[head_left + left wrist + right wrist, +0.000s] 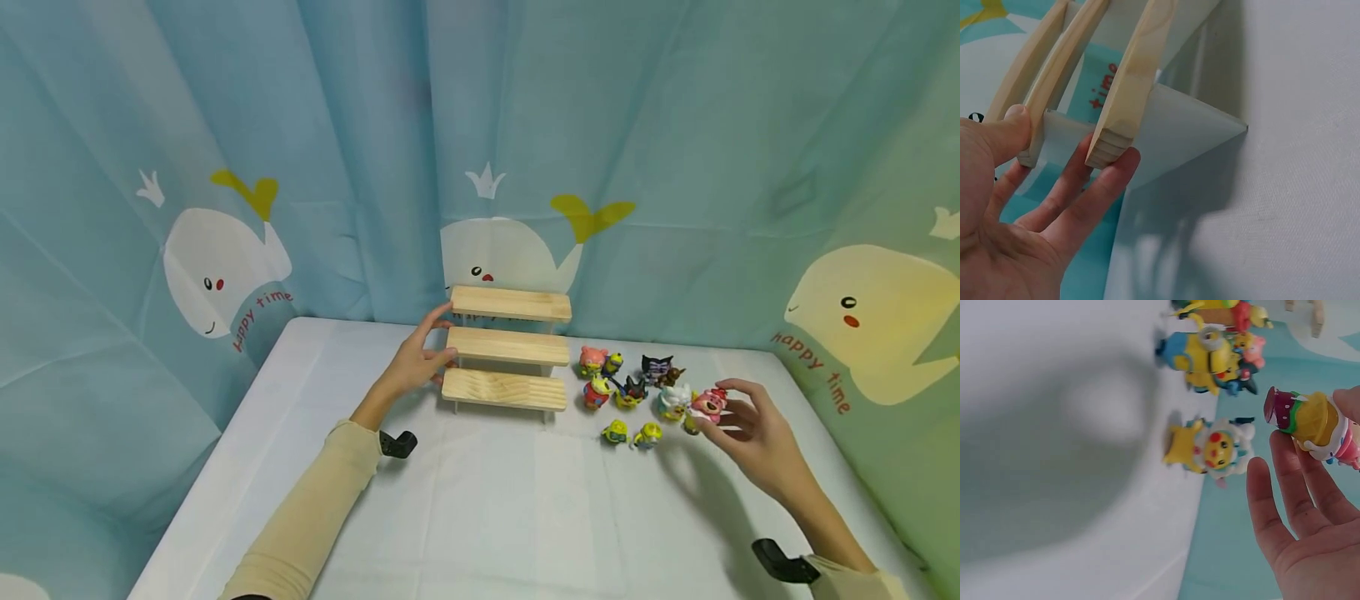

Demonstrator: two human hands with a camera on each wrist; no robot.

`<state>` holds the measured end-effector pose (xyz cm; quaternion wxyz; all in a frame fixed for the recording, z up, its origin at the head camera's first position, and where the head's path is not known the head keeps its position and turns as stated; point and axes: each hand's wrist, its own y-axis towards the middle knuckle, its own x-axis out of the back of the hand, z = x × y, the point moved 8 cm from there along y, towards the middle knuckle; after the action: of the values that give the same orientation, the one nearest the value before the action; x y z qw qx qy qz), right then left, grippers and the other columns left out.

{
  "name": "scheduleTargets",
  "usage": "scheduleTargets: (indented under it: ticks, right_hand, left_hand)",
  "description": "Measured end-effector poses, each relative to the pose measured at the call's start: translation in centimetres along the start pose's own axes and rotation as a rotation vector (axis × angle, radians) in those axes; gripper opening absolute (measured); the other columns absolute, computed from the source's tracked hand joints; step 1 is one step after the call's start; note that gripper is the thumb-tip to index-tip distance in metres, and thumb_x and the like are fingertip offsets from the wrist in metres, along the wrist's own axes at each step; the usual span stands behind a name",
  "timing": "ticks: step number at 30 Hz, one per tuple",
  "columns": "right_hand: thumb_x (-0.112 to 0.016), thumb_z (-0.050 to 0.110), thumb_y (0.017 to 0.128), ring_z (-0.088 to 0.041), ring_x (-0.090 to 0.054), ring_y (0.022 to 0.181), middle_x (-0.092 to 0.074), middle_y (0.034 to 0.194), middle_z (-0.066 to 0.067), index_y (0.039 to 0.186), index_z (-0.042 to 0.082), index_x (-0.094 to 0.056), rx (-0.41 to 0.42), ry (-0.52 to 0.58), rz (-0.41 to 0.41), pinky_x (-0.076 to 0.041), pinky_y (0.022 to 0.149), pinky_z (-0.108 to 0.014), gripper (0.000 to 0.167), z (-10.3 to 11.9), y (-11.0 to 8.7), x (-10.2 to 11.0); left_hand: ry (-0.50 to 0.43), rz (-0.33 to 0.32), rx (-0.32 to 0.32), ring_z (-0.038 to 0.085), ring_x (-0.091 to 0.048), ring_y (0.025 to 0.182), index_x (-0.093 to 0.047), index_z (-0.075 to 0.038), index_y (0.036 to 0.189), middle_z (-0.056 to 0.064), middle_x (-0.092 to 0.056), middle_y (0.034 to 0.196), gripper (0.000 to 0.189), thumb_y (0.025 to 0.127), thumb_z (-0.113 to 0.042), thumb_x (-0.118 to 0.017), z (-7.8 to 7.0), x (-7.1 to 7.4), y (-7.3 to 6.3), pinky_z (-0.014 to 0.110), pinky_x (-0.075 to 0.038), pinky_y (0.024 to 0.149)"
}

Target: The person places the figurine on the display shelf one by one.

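Note:
At the left ends of a three-tier wooden display stand (506, 346), my left hand (416, 362) has its thumb on the middle board (1054, 75). Its fingers reach under that board and touch the end of the lowest board (1129, 94). My right hand (761, 442) holds a pink bear figurine (708, 405) between thumb and fingers. In the right wrist view the figurine (1316, 422) lies sideways in the picture, showing a yellow cone and a dark red base. A Pikachu figurine in a white fluffy hood (673, 402) stands just left of that hand.
Several small figurines stand right of the stand, among them a pink one (592, 360), a dark-eared one (656, 368) and two small yellow ones, a left (615, 432) and a right (648, 434). A blue whale-print curtain (675, 275) rises behind the white table (510, 500).

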<state>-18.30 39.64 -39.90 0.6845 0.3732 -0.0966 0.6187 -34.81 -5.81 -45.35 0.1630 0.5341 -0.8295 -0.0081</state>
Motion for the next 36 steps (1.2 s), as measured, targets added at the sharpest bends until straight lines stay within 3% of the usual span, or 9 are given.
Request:
scheduleTargets:
  ticks: [20, 29, 36]
  right_hand:
    - [-0.077, -0.010, 0.087, 0.000, -0.069, 0.085, -0.069, 0.101, 0.018, 0.140, 0.002, -0.048, 0.000, 0.044, -0.007, -0.055, 0.070, -0.013, 0.061, 2.0, 2.2, -0.5]
    - [-0.076, -0.011, 0.087, 0.001, -0.069, 0.086, -0.070, 0.100, 0.014, 0.140, 0.005, -0.048, 0.024, 0.050, 0.041, -0.054, 0.069, -0.012, 0.062, 2.4, 3.8, -0.4]
    - [-0.077, -0.004, 0.090, 0.004, -0.068, 0.089, -0.070, 0.102, 0.016, 0.141, 0.009, -0.048, 0.026, 0.023, 0.087, -0.053, 0.069, -0.013, 0.060, 3.5, 5.7, -0.9]
  left_hand:
    - [-0.004, -0.006, -0.047, 0.031, -0.073, 0.083, -0.024, -0.044, 0.162, 0.017, -0.037, 0.157, 0.078, 0.103, -0.016, -0.066, -0.4, 0.0, -0.1, 0.067, -0.055, 0.059]
    - [0.007, 0.011, -0.036, 0.027, -0.073, 0.082, -0.021, -0.044, 0.163, 0.018, -0.037, 0.158, 0.079, 0.103, -0.018, -0.065, -0.2, -0.2, -0.1, 0.063, -0.057, 0.058]
    - [-0.015, 0.010, -0.030, 0.031, -0.074, 0.086, -0.022, -0.046, 0.162, 0.015, -0.038, 0.157, 0.078, 0.103, -0.019, -0.066, -0.1, -0.2, -0.1, 0.067, -0.056, 0.061]
